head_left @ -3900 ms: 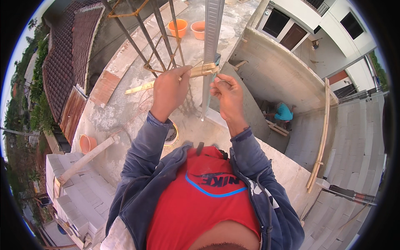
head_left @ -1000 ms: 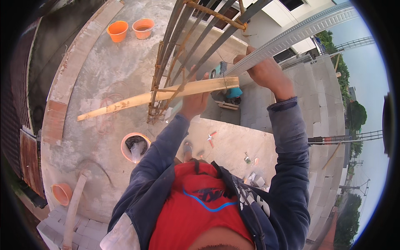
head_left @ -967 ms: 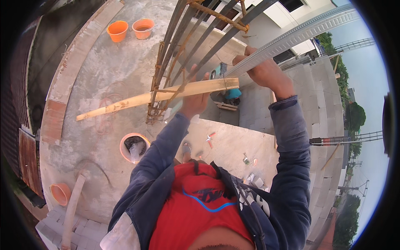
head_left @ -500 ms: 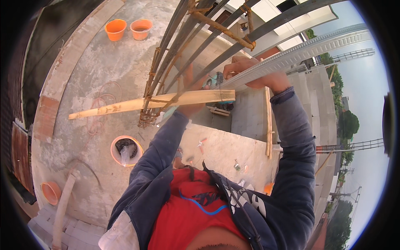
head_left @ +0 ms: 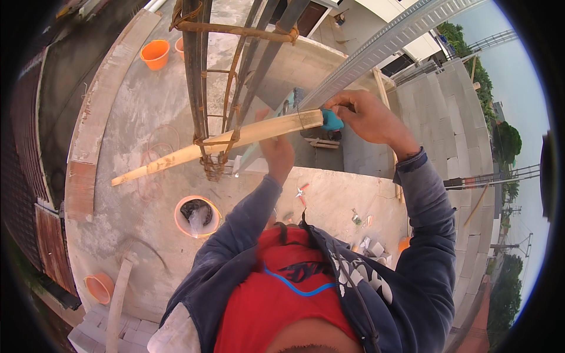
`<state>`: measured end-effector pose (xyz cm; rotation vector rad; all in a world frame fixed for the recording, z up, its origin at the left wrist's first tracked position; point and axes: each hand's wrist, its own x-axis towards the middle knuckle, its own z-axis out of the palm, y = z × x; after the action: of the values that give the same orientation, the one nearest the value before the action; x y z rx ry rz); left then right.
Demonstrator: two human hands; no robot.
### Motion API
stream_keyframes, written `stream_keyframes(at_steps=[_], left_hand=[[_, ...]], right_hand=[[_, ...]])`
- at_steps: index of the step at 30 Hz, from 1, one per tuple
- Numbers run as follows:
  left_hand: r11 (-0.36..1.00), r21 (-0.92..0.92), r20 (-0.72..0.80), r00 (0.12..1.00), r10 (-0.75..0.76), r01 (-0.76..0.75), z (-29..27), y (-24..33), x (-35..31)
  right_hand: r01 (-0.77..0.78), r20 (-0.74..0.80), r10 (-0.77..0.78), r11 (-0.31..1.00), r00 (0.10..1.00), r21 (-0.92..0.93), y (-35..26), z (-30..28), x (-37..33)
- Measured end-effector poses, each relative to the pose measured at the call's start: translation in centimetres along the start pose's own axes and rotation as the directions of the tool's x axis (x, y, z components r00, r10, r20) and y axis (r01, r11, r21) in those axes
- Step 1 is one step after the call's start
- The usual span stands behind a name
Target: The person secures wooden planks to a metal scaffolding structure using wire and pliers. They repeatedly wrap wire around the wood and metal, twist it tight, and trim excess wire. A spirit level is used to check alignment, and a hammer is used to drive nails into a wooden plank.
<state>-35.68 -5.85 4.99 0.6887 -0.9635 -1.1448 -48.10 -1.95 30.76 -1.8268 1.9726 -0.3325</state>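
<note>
A long wooden batten lies across the upright rebar cage, its right end close to my right hand. That hand's fingers are curled in a pinch by the batten end and a small teal object; what they hold is too small to make out. Thin wire loops round the batten near this end. Just beyond it, a perforated metal channel slants up to the right. My left hand is behind the batten, closed round a pale green bar that looks like a spirit level; its fingers are partly hidden and blurred.
An orange bucket with dark contents and a plastic bag stands left of my left arm. More orange buckets sit farther off. A red-handled tool and rubble lie on the concrete. Beyond its edge is a lower area.
My view has shifted, and the rebar cage and channel appear farther left and steeper. My right hand has come from beside the channel to the batten's end. The teal object now shows more beside it.
</note>
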Motion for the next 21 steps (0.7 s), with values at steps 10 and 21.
stream_keyframes(at_steps=[10,21], left_hand=[[0.967,-0.056,-0.13,0.958,-0.255,0.25,0.8,3.3,-2.6],[0.8,-0.346,0.049,0.861,-0.507,0.491,-0.6,5.0,-1.6]], right_hand=[[-0.304,-0.048,0.36,0.845,0.932,0.439,-3.3,-0.6,-1.0],[-0.138,-0.104,0.127,0.984,0.986,-0.112,-3.7,-1.8,1.0]])
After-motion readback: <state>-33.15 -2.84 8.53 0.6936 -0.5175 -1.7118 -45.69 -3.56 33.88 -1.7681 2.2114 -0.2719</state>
